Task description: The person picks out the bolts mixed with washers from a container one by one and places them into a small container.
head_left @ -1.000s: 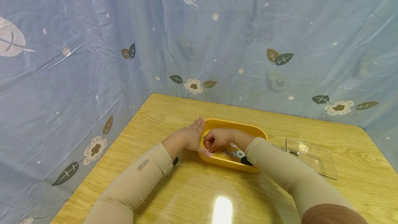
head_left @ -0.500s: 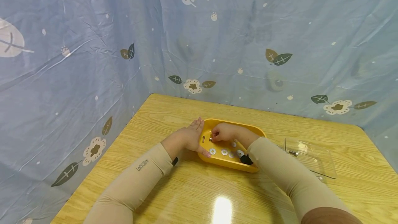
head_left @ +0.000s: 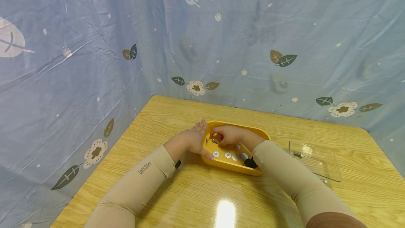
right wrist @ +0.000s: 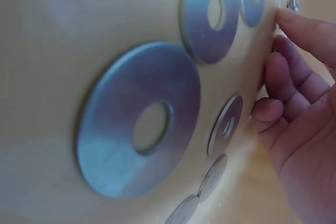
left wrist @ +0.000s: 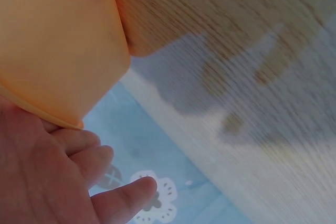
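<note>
My left hand (head_left: 195, 140) rests along the left end of a yellow tray (head_left: 262, 129), fingers straight and thumb over the near rim. The left wrist view shows the fingers (left wrist: 90, 160) beside the tray's outer wall (left wrist: 58, 40). Inside the tray my right hand (head_left: 229, 135) is lowered, with index finger and thumb parted around a short bolt (head_left: 214, 141). A second bolt (head_left: 207, 141) lies by the left wall. In the right wrist view my right hand (right wrist: 307, 93) has bent fingers close to the tray floor. Contact with the bolt is unclear.
Several flat washers (head_left: 227, 154) lie on the tray floor, including a large washer (right wrist: 139, 121) nearest the right wrist camera. A black wrist strap piece (head_left: 250, 163) shows above the tray's near right side. Right of it, a clear plastic plate (head_left: 329, 164) bears a bolt (head_left: 298, 154).
My right hand moved from the near left washer to the middle bolt, uncovering the washer. Its finger and thumb have since parted around the bolt. My left hand stays on the rim.
</note>
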`<state>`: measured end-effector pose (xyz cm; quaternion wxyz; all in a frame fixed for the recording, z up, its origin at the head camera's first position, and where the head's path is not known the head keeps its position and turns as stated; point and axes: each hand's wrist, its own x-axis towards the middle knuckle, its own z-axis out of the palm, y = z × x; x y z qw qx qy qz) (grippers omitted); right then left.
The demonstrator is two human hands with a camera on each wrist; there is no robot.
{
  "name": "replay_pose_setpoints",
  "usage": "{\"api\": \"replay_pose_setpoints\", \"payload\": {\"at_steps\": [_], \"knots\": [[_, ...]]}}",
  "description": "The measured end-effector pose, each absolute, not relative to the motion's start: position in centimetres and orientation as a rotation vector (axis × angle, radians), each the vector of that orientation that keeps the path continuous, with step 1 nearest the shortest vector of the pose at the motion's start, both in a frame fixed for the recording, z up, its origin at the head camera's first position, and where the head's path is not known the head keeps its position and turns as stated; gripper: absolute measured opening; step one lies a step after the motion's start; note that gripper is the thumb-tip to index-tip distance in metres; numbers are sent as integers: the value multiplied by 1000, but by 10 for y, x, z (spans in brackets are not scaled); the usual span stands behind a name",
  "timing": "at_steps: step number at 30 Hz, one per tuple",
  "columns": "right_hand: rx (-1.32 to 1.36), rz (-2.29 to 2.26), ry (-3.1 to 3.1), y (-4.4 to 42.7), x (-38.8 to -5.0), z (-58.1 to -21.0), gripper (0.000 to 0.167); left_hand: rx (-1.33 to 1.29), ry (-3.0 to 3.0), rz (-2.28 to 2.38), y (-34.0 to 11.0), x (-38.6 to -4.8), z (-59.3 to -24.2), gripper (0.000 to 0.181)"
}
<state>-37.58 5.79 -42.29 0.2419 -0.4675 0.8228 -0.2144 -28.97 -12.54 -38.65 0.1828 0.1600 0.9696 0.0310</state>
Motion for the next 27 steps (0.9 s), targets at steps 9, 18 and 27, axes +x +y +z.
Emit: {"api": "replay_pose_setpoints", "payload": {"at_steps": [9, 18, 27], "knots": [[-1397, -561, 2222, 51, -371, -426, 21, 467, 2727, 89, -125, -288, -384, 142], [-1368, -516, 2248, 54, -373, -423, 21, 459, 2728, 88, -124, -289, -384, 139], [-1289, -523, 2294, 55, -376, -424, 15, 465, 2729, 91, -124, -289, -384, 139]]}}
